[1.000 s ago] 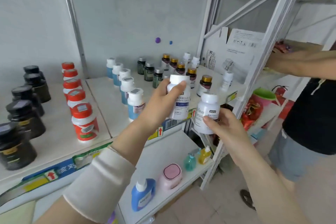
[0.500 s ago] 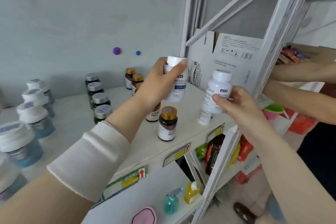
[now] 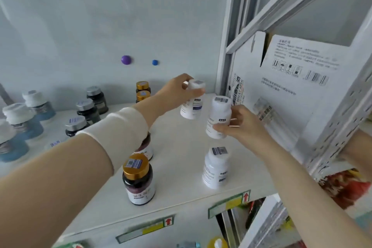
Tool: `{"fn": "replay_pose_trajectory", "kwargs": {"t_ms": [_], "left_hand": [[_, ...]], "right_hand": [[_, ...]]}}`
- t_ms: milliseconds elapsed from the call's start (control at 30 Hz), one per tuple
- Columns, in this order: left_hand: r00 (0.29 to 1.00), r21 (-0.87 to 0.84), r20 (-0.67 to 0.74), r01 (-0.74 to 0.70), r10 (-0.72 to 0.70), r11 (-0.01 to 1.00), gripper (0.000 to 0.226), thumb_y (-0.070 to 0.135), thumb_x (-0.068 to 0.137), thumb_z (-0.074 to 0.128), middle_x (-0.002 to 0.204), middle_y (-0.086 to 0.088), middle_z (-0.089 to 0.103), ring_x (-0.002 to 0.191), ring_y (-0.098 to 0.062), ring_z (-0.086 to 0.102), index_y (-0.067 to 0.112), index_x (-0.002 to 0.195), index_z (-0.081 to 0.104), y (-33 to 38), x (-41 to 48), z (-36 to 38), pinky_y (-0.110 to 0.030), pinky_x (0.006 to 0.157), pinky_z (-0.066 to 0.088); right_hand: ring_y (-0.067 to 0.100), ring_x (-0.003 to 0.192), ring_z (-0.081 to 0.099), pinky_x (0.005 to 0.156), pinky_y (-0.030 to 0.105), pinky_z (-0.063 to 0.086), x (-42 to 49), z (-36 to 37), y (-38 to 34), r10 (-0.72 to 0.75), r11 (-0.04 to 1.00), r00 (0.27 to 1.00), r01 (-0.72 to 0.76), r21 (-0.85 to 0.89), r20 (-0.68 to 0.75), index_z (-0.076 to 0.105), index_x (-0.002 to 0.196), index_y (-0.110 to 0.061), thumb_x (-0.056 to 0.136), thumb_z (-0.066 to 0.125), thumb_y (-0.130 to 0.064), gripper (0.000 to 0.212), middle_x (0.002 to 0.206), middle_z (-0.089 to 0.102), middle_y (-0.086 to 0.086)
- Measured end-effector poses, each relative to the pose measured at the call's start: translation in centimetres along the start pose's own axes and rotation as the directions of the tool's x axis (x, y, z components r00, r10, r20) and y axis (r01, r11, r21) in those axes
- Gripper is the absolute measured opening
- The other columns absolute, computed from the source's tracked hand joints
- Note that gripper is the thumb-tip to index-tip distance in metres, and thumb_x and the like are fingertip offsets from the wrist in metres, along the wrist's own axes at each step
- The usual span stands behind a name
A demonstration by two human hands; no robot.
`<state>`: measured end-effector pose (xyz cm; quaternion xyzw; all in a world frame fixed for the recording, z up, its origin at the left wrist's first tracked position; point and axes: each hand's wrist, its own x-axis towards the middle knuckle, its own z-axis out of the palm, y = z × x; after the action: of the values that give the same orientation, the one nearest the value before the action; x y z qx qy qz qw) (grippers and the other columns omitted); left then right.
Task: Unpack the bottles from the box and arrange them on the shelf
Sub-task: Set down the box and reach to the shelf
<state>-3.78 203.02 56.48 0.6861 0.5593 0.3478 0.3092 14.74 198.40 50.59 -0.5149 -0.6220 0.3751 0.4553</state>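
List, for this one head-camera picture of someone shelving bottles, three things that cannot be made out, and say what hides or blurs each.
- Label wording on the white bottle in the left hand: blurred, partly behind fingers.
- Whether the right hand's white bottle touches the shelf: its base sits behind the standing bottle.
- Inside of the cardboard box: hidden by its own wall.

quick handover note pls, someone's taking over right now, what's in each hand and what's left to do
Left hand: grips a white plastic bottle with a blue label near its cap, above the back of the white shelf.
Right hand: holds a second white plastic bottle, tilted, above the shelf.
Done: a third white bottle stands near the front edge, beside the gold-capped dark bottles.
Left: set both held bottles down. The white cardboard box stands at right; its contents are hidden.
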Motion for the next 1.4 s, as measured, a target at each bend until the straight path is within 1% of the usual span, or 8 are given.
{"fn": "replay_pose_trajectory", "kwargs": {"t_ms": [100,167,367,567,867,1000,1267,1400], "left_hand": [[0.998,0.123,0.067,0.006,-0.015,0.992,0.042,0.037,0.085,0.065,0.102,0.001,0.057,0.088,-0.015,0.055,0.016,0.120,0.052,-0.9,1.4,0.6,-0.019,0.067,0.041],[0.995,0.210,0.104,-0.009,-0.013,0.978,0.047,0.037,0.085,0.065,0.106,-0.001,0.058,0.092,-0.016,0.055,0.014,0.123,0.052,-1.7,2.1,1.0,-0.021,0.070,0.040],[0.979,0.247,0.205,-0.049,-0.003,0.968,0.027,0.033,0.084,0.067,0.087,0.011,0.053,0.079,-0.006,0.051,0.021,0.102,0.051,-3.5,3.7,2.3,-0.011,0.063,0.037],[0.974,0.326,0.228,-0.068,-0.009,0.943,0.040,0.036,0.082,0.068,0.096,0.012,0.054,0.077,0.001,0.050,0.020,0.115,0.052,-3.9,4.4,2.9,-0.009,0.066,0.039],[0.969,0.342,0.245,-0.051,-0.037,0.938,0.045,0.027,0.081,0.071,0.105,0.008,0.054,0.096,-0.014,0.058,0.018,0.120,0.051,-3.0,4.3,2.7,-0.013,0.076,0.042],[0.969,0.341,0.242,-0.047,-0.039,0.939,0.043,0.023,0.081,0.072,0.103,0.008,0.054,0.094,-0.016,0.056,0.014,0.118,0.052,-3.0,4.7,2.8,-0.017,0.075,0.043],[0.967,0.353,0.247,-0.036,-0.056,0.935,0.035,0.025,0.080,0.071,0.094,0.017,0.051,0.094,-0.016,0.056,0.023,0.107,0.049,-3.2,4.9,2.6,-0.018,0.076,0.043],[0.968,0.347,0.244,-0.040,-0.049,0.937,0.037,0.024,0.081,0.070,0.103,0.009,0.053,0.091,-0.014,0.056,0.020,0.112,0.049,-3.1,4.8,2.7,-0.012,0.073,0.041]], "right_hand": [[0.018,0.087,0.063,0.071,0.023,0.053,1.1,0.7,1.8,0.034,0.999,0.997,-0.035,0.018,0.066,0.051,0.095,-0.019,0.069,0.079,-0.007,0.040,0.096,0.064,0.002],[0.015,0.085,0.062,0.070,0.021,0.052,1.4,1.2,2.8,0.059,0.998,0.995,-0.059,-0.002,0.078,0.051,0.097,-0.018,0.068,0.080,-0.008,0.042,0.094,0.062,-0.001],[0.015,0.088,0.063,0.078,0.026,0.052,2.0,2.0,4.6,0.091,0.996,0.992,-0.090,-0.017,0.093,0.049,0.091,-0.027,0.064,0.082,-0.011,0.046,0.096,0.064,-0.001],[0.009,0.089,0.066,0.080,0.024,0.052,2.1,2.4,5.3,0.068,0.997,0.988,-0.072,0.029,0.138,0.049,0.090,-0.031,0.062,0.083,-0.009,0.049,0.094,0.065,-0.009],[0.005,0.088,0.068,0.081,0.019,0.053,2.6,1.2,5.8,0.035,0.997,0.969,-0.050,0.052,0.243,0.055,0.090,-0.034,0.063,0.080,-0.005,0.047,0.097,0.068,-0.009],[0.000,0.081,0.068,0.073,0.010,0.052,2.9,1.2,6.0,0.005,0.998,0.964,-0.021,0.057,0.265,0.056,0.087,-0.033,0.065,0.080,-0.004,0.044,0.089,0.068,-0.012],[-0.003,0.079,0.068,0.072,0.009,0.052,3.1,1.2,6.1,-0.008,0.999,0.957,-0.004,0.041,0.289,0.054,0.087,-0.035,0.064,0.081,-0.007,0.044,0.091,0.068,-0.011],[0.003,0.083,0.068,0.072,0.009,0.051,3.1,1.1,6.0,-0.012,1.000,0.956,0.005,0.026,0.294,0.054,0.086,-0.034,0.064,0.081,-0.008,0.043,0.092,0.069,-0.009]]}}
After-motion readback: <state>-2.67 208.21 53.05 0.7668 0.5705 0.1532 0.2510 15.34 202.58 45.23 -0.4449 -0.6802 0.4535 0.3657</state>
